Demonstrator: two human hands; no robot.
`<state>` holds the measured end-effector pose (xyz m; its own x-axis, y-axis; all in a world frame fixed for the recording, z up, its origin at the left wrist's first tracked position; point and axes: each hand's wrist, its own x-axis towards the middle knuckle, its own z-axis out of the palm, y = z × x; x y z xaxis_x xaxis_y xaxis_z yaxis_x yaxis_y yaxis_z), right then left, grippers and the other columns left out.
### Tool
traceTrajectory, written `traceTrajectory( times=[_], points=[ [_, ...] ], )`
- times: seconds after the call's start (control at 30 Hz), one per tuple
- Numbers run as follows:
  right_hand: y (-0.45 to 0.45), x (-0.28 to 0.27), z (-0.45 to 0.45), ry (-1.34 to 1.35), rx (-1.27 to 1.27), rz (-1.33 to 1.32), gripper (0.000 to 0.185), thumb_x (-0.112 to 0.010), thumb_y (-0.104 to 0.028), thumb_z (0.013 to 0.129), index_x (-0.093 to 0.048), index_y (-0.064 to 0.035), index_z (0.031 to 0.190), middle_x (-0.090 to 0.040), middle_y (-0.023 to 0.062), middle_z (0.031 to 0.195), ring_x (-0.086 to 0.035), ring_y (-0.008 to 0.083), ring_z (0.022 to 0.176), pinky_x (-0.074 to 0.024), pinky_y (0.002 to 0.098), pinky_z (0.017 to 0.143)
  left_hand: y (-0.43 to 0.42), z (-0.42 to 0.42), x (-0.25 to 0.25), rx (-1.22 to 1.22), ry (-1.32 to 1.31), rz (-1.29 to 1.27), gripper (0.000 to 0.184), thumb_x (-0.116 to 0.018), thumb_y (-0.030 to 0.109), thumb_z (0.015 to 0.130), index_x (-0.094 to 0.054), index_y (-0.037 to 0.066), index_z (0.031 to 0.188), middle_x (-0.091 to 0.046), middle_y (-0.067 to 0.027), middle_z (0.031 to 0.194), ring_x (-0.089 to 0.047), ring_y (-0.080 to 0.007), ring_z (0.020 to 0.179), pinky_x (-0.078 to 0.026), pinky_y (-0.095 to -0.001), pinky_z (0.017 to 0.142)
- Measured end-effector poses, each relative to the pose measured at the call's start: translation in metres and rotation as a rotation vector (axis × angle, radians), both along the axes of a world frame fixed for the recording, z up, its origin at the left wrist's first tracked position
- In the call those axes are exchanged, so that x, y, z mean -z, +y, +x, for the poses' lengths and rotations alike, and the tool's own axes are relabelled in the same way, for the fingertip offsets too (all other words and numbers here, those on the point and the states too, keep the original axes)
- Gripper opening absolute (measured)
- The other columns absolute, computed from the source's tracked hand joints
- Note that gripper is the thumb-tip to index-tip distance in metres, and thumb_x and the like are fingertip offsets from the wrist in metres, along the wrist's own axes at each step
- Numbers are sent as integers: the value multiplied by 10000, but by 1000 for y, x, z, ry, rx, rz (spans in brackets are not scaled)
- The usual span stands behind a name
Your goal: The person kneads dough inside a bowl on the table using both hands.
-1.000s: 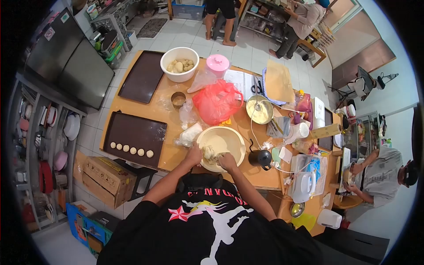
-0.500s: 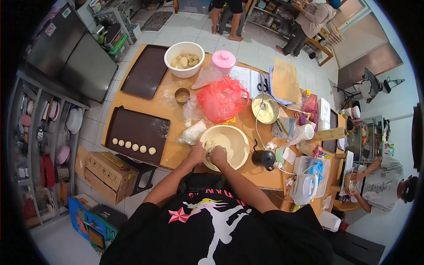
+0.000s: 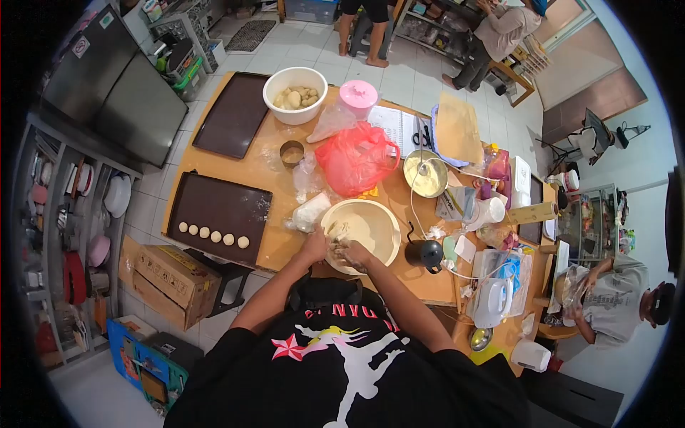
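A cream mixing bowl (image 3: 389, 239) stands at the front edge of the table, with a little pale, floury dough (image 3: 338, 232) at its left inner side. My left hand (image 3: 315, 246) is closed around the bowl's left rim. Inside the bowl, my right hand (image 3: 353, 255) presses its curled fingers into the dough; dough coats the fingers and part of it is hidden under them. A bag of white powder (image 3: 312, 212) lies just beyond my left hand. On the dark baking tray (image 3: 214, 200) to the left, several small dough balls (image 3: 217, 237) sit in a row.
Behind the bowl lie a red plastic bag (image 3: 357, 160), a metal ring (image 3: 292, 153) and a white bowl of dough pieces (image 3: 295, 118). A black kettle (image 3: 426, 255) and a metal bowl of yellow mixture (image 3: 426, 178) stand right. A co-worker (image 3: 614, 292) works at far right.
My right hand has loosened from a tighter fist and shifted slightly down and right in the bowl. My left hand stays at the rim. The co-worker's hands at right have moved.
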<state>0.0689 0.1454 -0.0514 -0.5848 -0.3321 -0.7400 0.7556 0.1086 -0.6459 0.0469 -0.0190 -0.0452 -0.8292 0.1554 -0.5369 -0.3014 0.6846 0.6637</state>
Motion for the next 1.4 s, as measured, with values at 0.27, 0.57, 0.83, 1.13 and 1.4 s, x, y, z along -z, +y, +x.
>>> traceTrajectory(
  times=[0.27, 0.57, 0.83, 1.13, 1.4],
  points=[
    [20, -36, -32, 573, -239, 718, 291, -530, -191, 861, -622, 8, 1053, -644, 203, 1004, -634, 283, 919, -504, 387, 780, -2, -1, -16, 43, 56, -9, 430, -491, 135, 884, -284, -136, 1146, -612, -299, 799, -646, -345, 574, -536, -408, 481],
    [-2, 3, -68, 688, -536, 677, 341, -551, -276, 781, -655, -17, 976, -620, 252, 1006, -594, 389, 955, -457, 455, 857, -2, -3, -7, 17, 2, 61, 407, -473, 109, 897, -254, -132, 1141, -608, -294, 779, -642, -322, 520, -530, -391, 408],
    [18, -28, -7, 1020, -878, 785, 233, -568, -212, 775, -622, 0, 856, -590, 230, 833, -593, 381, 807, -477, 463, 754, 3, -3, -28, -67, -98, 129, 412, -446, 100, 902, -231, -135, 1162, -610, -275, 738, -631, -303, 479, -517, -377, 382],
    [2, -6, 36, 999, -686, 932, 126, -557, -112, 754, -570, 1, 809, -596, 202, 751, -602, 367, 755, -489, 455, 714, 3, 1, -24, -108, -103, 156, 320, -433, 105, 910, -267, -107, 1083, -599, -270, 704, -606, -292, 436, -498, -370, 362],
    [-18, -18, 20, 841, -607, 1103, 105, -539, -117, 801, -582, -53, 872, -641, 159, 800, -647, 329, 748, -517, 414, 660, 5, 1, -36, -124, -117, 170, 317, -418, 119, 919, -257, -96, 1086, -596, -278, 710, -600, -297, 428, -500, -368, 361]
  ],
)
